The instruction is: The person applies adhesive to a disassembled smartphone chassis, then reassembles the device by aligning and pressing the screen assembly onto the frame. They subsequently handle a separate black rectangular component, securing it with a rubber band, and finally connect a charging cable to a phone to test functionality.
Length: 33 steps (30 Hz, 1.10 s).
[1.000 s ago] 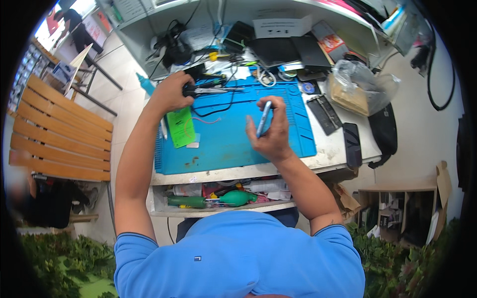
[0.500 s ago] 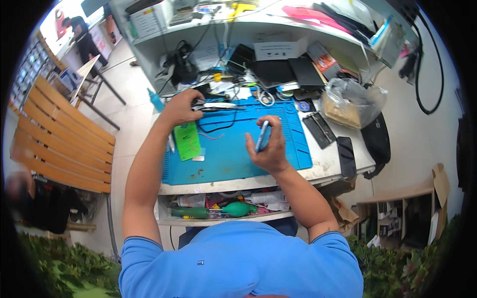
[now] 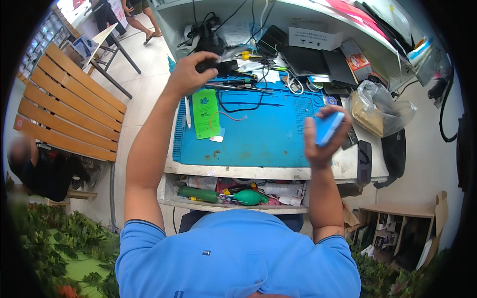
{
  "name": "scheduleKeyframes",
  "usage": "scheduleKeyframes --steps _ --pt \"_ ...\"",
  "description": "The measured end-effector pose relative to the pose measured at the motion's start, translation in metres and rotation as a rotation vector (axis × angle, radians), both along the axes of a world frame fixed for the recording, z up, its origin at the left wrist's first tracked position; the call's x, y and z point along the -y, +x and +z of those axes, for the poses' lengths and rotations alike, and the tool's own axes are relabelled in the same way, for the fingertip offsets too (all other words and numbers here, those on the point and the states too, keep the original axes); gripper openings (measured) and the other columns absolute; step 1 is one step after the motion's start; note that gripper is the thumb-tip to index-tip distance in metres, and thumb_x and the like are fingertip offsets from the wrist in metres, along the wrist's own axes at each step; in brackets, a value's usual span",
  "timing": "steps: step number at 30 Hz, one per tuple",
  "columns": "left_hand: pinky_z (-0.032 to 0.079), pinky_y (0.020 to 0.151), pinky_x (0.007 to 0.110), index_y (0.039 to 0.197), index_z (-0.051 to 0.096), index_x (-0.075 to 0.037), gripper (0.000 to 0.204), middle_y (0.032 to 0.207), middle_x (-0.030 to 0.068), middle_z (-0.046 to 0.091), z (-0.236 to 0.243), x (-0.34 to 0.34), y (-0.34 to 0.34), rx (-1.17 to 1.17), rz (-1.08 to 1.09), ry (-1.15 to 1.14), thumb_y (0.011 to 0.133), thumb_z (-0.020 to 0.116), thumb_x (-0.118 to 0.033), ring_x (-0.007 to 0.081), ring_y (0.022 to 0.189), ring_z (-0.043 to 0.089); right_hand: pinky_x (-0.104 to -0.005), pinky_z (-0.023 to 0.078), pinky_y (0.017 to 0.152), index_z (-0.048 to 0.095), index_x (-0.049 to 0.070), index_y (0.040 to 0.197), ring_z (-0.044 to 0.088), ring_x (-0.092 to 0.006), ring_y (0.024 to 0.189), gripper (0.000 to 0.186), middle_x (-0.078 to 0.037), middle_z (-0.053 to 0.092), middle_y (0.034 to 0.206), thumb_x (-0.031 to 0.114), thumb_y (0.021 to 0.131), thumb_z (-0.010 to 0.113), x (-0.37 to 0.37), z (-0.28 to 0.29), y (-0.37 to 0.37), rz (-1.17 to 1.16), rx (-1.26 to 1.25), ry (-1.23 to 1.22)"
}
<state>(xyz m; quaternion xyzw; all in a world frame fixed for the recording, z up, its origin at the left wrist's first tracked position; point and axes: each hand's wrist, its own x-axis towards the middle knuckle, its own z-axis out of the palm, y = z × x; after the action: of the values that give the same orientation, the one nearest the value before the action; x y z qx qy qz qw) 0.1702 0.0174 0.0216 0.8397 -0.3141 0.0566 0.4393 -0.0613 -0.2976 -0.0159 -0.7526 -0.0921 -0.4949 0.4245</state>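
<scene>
My right hand (image 3: 330, 141) holds a blue smartphone (image 3: 330, 129) above the right edge of the blue work mat (image 3: 253, 149). The phone is tilted and a bit blurred. At the mat's far left, my left hand (image 3: 191, 74) curls its thumb and fingers around a small black object (image 3: 207, 65), whose kind I cannot make out. Just right of that hand lie slim tools (image 3: 238, 85) that look like tweezers or screwdrivers. Below it are a green card (image 3: 205, 113), a thin red wire (image 3: 231, 117), a white pen-like stick (image 3: 188, 111) and a black cable (image 3: 238, 110).
A dark phone (image 3: 364, 161) lies at the bench's right edge, near a plastic bag (image 3: 377, 109). Black flat devices (image 3: 305, 60) and papers crowd the back. Below the bench front, an open drawer (image 3: 233, 204) holds a green bulb blower (image 3: 250, 197). A slatted wooden bench (image 3: 74, 107) stands left.
My right hand has moved right with the phone and turned it, showing more of its blue side. My left hand has shifted from the slim tools to the black object. The view has shifted.
</scene>
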Motion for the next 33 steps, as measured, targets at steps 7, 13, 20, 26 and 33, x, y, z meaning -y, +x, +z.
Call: scheduleKeyframes --steps 7,13,20,26,33 --pt "0.053 0.084 0.026 0.129 0.076 -0.005 0.039 0.1 0.0007 0.077 0.023 -0.037 0.029 -0.102 -0.038 -0.183 0.092 0.08 -0.017 0.008 0.09 0.068 -0.0372 0.05 0.096 0.046 0.001 0.138 0.054 -0.0195 0.106 0.052 -0.012 0.053 0.116 0.002 0.091 0.069 0.038 0.047 -0.041 -0.1 0.135 0.208" --pt "0.057 0.092 0.035 0.123 0.079 -0.005 0.04 0.107 0.0115 0.078 0.002 -0.011 0.018 -0.049 -0.142 0.201 0.085 0.081 -0.018 0.0221 0.099 0.074 -0.039 0.049 0.094 0.045 0.002 0.137 0.053 -0.0212 0.104 0.054 -0.013 0.051 0.115 0.007 0.09 0.071 0.037 0.037 -0.059 -0.108 0.048 0.089" --pt "0.053 0.109 0.044 0.136 0.073 -0.007 0.059 0.13 0.0174 0.074 -0.031 0.027 0.048 0.332 -0.045 0.367 0.084 0.091 -0.028 0.0371 0.12 0.071 -0.0355 0.047 0.091 0.044 0.001 0.137 0.051 -0.0191 0.1 0.056 -0.014 0.05 0.115 0.005 0.088 0.072 0.033 0.016 -0.054 -0.078 -0.049 0.116" --pt "0.058 0.097 0.041 0.13 0.077 -0.008 0.038 0.12 0.0183 0.079 -0.016 0.038 0.063 0.14 0.056 0.318 0.094 0.081 -0.02 0.0353 0.108 0.076 -0.0343 0.047 0.089 0.047 0.001 0.135 0.053 -0.0192 0.1 0.056 -0.014 0.051 0.115 0.007 0.086 0.075 0.033 0.002 -0.058 -0.07 -0.093 0.077" --pt "0.06 0.083 0.036 0.126 0.078 -0.007 0.026 0.112 0.0196 0.08 0.051 0.061 0.033 0.436 0.082 -0.165 0.103 0.068 -0.006 0.0336 0.095 0.079 -0.0354 0.048 0.09 0.047 0.001 0.135 0.054 -0.019 0.1 0.055 -0.014 0.051 0.117 0.007 0.087 0.074 0.038 0.001 -0.065 -0.124 -0.089 0.09"
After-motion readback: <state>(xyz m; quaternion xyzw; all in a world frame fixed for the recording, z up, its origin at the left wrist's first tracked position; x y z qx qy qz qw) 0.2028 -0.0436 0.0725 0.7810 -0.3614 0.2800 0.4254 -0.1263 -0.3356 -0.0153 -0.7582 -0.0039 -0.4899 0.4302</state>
